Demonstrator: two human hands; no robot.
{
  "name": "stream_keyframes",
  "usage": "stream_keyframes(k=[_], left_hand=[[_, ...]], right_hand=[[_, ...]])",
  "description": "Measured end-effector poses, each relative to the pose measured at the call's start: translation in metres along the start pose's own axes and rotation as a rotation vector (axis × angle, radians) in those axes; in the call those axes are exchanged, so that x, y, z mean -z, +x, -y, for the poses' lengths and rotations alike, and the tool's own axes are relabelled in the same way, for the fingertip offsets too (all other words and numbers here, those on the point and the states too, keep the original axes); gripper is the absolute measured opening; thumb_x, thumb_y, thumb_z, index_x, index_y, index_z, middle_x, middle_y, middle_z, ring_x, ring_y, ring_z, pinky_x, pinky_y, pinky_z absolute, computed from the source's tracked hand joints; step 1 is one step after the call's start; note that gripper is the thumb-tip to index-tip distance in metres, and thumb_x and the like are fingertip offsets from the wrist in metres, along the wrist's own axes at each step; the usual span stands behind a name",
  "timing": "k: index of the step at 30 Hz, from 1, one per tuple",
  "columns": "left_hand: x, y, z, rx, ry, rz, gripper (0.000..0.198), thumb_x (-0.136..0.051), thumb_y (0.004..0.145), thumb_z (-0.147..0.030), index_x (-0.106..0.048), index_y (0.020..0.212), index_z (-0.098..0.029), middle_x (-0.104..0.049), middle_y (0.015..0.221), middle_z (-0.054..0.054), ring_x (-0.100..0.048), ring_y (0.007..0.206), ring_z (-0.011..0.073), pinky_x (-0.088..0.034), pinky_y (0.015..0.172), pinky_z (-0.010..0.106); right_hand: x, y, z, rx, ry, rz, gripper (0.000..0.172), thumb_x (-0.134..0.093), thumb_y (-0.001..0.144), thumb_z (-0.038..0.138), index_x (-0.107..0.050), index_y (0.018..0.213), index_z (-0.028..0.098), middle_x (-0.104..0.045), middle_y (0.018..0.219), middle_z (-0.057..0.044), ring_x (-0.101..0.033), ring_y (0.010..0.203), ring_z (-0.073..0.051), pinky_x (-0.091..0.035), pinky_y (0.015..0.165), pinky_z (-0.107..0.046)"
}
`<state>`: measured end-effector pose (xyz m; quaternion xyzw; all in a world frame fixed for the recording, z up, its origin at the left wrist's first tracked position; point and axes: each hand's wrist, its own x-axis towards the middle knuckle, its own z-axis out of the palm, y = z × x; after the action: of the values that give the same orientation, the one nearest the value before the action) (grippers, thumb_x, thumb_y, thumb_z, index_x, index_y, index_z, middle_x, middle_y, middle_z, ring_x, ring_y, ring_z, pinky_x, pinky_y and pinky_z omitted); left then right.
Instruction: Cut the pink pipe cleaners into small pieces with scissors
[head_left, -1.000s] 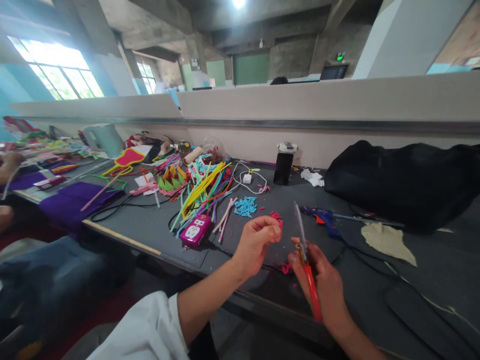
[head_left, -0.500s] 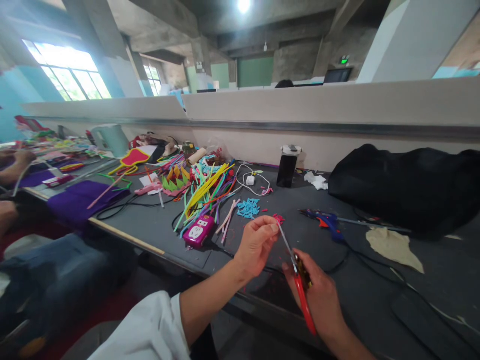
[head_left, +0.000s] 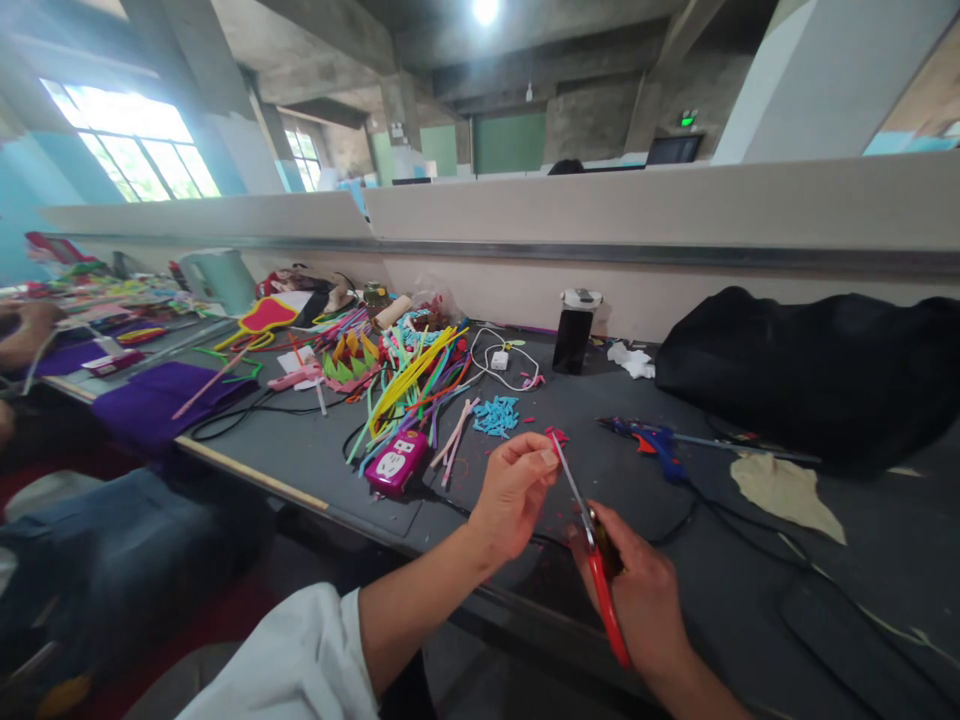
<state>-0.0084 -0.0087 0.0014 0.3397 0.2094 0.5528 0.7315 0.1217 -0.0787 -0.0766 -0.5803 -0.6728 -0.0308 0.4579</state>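
My left hand (head_left: pixel 516 495) is closed in a pinch over the front of the table. What lies between its thumb and forefinger is too small to make out. My right hand (head_left: pixel 645 590) is wrapped round a pair of scissors (head_left: pixel 609 615) with red handles, and their blades point up to the left fingertips. Just behind those fingertips lie short red pieces (head_left: pixel 559 435), partly covered by the hand and blades. A pile of short light-blue pieces (head_left: pixel 495 416) sits a little farther back. Pink fuzzy strips (head_left: pixel 454 440) lie left of that pile.
A purple box (head_left: pixel 397 462) stands before a heap of coloured fuzzy stems (head_left: pixel 416 375). Rightward lie a blue glue gun (head_left: pixel 660 450) with its cable, a beige scrap (head_left: pixel 787 490) and a black bag (head_left: pixel 802 375). A dark bottle (head_left: pixel 574 335) stands behind. Another person's hand (head_left: pixel 34 330) shows far left.
Both hands and the scissors hold nearly the same pose. The whole view has shifted very slightly.
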Motion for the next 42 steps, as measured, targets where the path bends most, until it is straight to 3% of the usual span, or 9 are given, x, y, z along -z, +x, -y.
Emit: stream_keyframes(k=[12,19,24,27,31,36,38,42], left_hand=[[0.001,0.005,-0.006,0.084,-0.055,0.000,0.020,-0.078,0.059,-0.024,-0.062,0.066,-0.014,-0.053,0.060,-0.003,-0.048,0.058,0.0079,-0.042,0.066,0.023],[0.004,0.007,-0.007,0.100,-0.026,0.092,0.017,-0.077,0.061,-0.022,-0.062,0.061,-0.013,-0.046,0.050,-0.006,-0.037,0.049,0.0053,-0.038,0.062,0.022],[0.000,0.004,-0.007,0.117,-0.036,0.101,0.016,-0.076,0.061,-0.022,-0.063,0.059,-0.014,-0.046,0.051,-0.005,-0.038,0.050,0.0056,-0.042,0.072,0.025],[-0.002,0.003,-0.008,0.116,-0.042,0.088,0.014,-0.075,0.060,-0.021,-0.063,0.060,-0.014,-0.050,0.054,-0.004,-0.039,0.052,0.0060,-0.042,0.070,0.023],[-0.002,0.005,-0.009,0.104,-0.043,0.099,0.015,-0.076,0.060,-0.021,-0.063,0.060,-0.013,-0.048,0.053,-0.005,-0.038,0.051,0.0058,-0.041,0.068,0.023],[0.002,0.007,-0.005,0.096,-0.028,0.092,0.014,-0.075,0.060,-0.021,-0.063,0.062,-0.014,-0.048,0.053,-0.005,-0.040,0.052,0.0061,-0.041,0.069,0.023],[0.004,0.008,-0.002,0.081,-0.004,0.094,0.013,-0.074,0.061,-0.021,-0.063,0.063,-0.014,-0.049,0.053,-0.005,-0.042,0.053,0.0066,-0.041,0.069,0.023],[0.016,0.021,0.007,-0.014,0.248,0.072,0.012,-0.070,0.066,-0.023,-0.062,0.067,-0.015,-0.055,0.062,-0.002,-0.047,0.059,0.0085,-0.039,0.064,0.023]], right_hand=[[0.008,0.009,0.006,-0.052,0.076,0.069,0.026,-0.053,0.088,0.034,-0.063,0.106,0.018,-0.073,0.088,-0.003,-0.069,0.069,-0.015,-0.056,0.068,-0.025],[0.007,0.009,0.003,-0.025,0.064,0.068,0.024,-0.054,0.088,0.033,-0.063,0.105,0.019,-0.073,0.090,-0.003,-0.070,0.072,-0.015,-0.056,0.070,-0.026],[0.008,0.009,0.005,-0.005,0.089,0.046,0.022,-0.054,0.089,0.030,-0.063,0.104,0.018,-0.074,0.086,-0.002,-0.070,0.067,-0.014,-0.056,0.067,-0.023],[0.009,0.010,0.008,-0.012,0.132,0.053,0.020,-0.054,0.088,0.030,-0.065,0.100,0.018,-0.074,0.083,-0.002,-0.070,0.064,-0.013,-0.055,0.065,-0.021],[0.012,0.010,0.011,-0.059,0.159,0.067,0.020,-0.055,0.087,0.032,-0.065,0.098,0.018,-0.074,0.080,-0.001,-0.069,0.061,-0.013,-0.054,0.064,-0.021],[0.014,0.014,0.016,-0.181,0.276,0.223,0.021,-0.053,0.088,0.036,-0.065,0.093,0.019,-0.071,0.074,0.000,-0.068,0.061,-0.013,-0.052,0.058,-0.019],[0.016,0.016,0.019,-0.213,0.328,0.228,0.023,-0.054,0.087,0.038,-0.066,0.091,0.019,-0.071,0.075,-0.001,-0.068,0.064,-0.014,-0.052,0.060,-0.020],[0.022,0.018,0.021,-0.291,0.377,0.213,0.027,-0.056,0.086,0.044,-0.067,0.091,0.020,-0.066,0.066,0.001,-0.062,0.054,-0.013,-0.049,0.052,-0.020]])
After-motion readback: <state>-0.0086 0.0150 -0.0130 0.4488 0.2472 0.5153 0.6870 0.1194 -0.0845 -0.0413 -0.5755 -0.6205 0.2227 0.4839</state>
